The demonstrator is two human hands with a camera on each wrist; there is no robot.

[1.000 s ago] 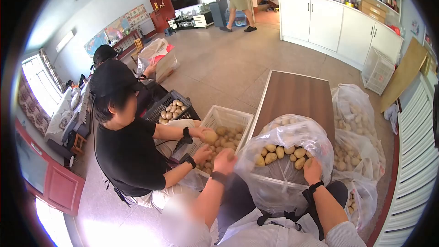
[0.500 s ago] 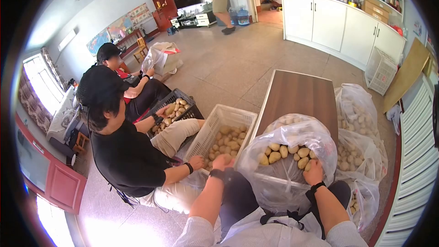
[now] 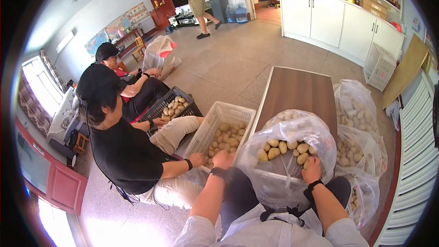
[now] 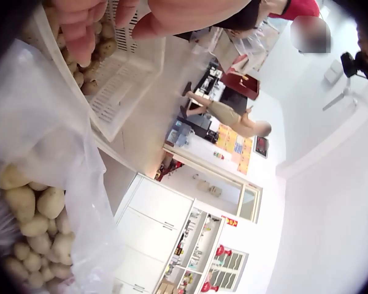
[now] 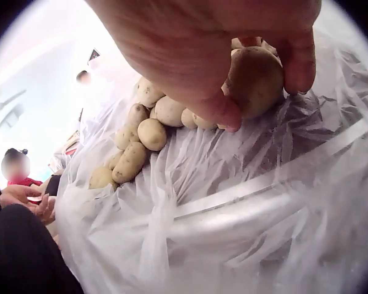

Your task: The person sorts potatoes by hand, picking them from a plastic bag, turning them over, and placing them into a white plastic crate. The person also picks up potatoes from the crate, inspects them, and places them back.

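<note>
In the head view, my right hand (image 3: 312,169) is inside a clear plastic bag (image 3: 263,196) with potatoes heaped along its far side. The right wrist view has the thumb and fingers gripping a large potato (image 5: 255,82) low over the bag's plastic. Smaller potatoes (image 5: 169,111) lie beside it. My left hand (image 3: 223,159) is over the near right corner of a white slotted crate (image 3: 211,116). Its fingers (image 4: 76,40) stretch above the crate's potatoes (image 4: 107,49) with nothing visible between them.
A brown-topped table (image 3: 297,91) stands behind the open bag. More potato bags (image 3: 354,153) line its right side. At my left sits a person in black (image 3: 125,155), one hand at the white crate. A dark crate (image 3: 157,105) of potatoes is farther left.
My left hand has dropped from a raised spot to the white crate's near edge. My right hand stays at the bag's right side. The neighbour's hand has left the white crate for the dark one.
</note>
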